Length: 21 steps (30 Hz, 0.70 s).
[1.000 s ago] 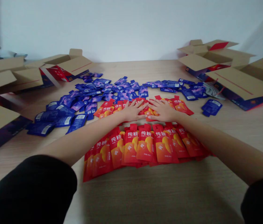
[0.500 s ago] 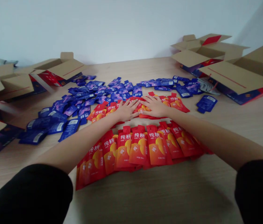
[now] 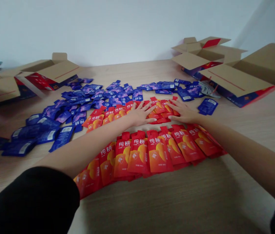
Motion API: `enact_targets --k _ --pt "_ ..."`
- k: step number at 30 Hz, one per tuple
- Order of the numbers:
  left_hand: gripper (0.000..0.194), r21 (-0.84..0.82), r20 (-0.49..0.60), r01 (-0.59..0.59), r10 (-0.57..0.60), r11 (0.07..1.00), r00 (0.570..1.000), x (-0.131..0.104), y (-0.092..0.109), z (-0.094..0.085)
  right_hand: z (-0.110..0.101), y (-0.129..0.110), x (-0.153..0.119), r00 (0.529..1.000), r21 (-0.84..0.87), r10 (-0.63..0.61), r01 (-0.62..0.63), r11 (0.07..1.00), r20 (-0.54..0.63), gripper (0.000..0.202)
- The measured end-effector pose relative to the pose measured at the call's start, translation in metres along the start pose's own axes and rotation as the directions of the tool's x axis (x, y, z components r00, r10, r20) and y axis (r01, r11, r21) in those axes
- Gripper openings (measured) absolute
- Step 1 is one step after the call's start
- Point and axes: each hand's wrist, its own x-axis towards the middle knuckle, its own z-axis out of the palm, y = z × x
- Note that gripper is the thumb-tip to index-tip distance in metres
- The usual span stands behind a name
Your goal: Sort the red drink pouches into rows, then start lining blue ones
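Red pouches with orange fruit prints lie in two curved, overlapping rows on the table (image 3: 176,198). My left hand (image 3: 139,114) rests with spread fingers on the far row of red pouches (image 3: 160,106), near its middle. Toward the right end of that same row, my right hand (image 3: 183,112) lies flat, fingers apart, and partly covers the pouches there. Between the two hands several red pouches show. The near row of red pouches (image 3: 155,152) fans out closer to me, and my left forearm hides part of its left side.
Blue pouches (image 3: 75,100) are heaped behind and left of the red rows. One blue pouch (image 3: 207,106) lies apart at right. Open cardboard boxes stand at the left (image 3: 66,69) and right (image 3: 237,78). A crumpled silvery piece (image 3: 209,89) lies by the right box.
My hands were close together on the far red row; now they are apart, the right one moved rightward along it. The view has shifted slightly.
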Motion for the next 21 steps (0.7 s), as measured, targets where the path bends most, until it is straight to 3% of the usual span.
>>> enact_targets --k 5,9,12,14,16,18,21 --pt "0.08 0.039 0.0 0.032 -0.032 0.999 0.999 0.009 0.001 0.009 0.009 -0.002 0.01 0.997 -0.081 -0.075 0.073 0.994 -0.025 0.084" --pt "0.079 0.013 0.023 0.029 -0.029 0.999 0.999 0.011 0.0 0.006 0.001 -0.003 0.016 0.998 -0.078 -0.045 0.048 0.996 0.044 0.087" --pt "0.073 -0.047 0.026 0.008 -0.007 0.999 1.0 -0.001 -0.001 -0.004 -0.013 -0.009 0.014 0.996 -0.029 -0.007 0.01 1.0 0.089 0.087" --pt "0.071 -0.1 -0.031 0.009 -0.012 0.995 0.999 -0.025 -0.005 -0.012 -0.024 -0.022 0.006 1.0 0.018 0.0 0.0 1.0 0.02 0.083" --pt "0.07 -0.139 -0.118 0.012 -0.029 0.99 0.993 -0.066 -0.011 -0.017 -0.035 -0.047 -0.011 0.994 0.071 -0.039 0.046 0.996 -0.102 0.081" --pt "0.07 -0.152 -0.18 0.007 -0.035 0.988 0.983 -0.118 -0.015 -0.017 -0.042 -0.086 -0.037 0.974 0.11 -0.131 0.153 0.982 -0.187 0.083" --pt "0.072 -0.135 -0.183 0.06 -0.084 0.989 0.98 -0.204 -0.016 -0.003 -0.042 -0.157 -0.081 0.934 0.107 -0.3 0.323 0.94 -0.193 0.092"
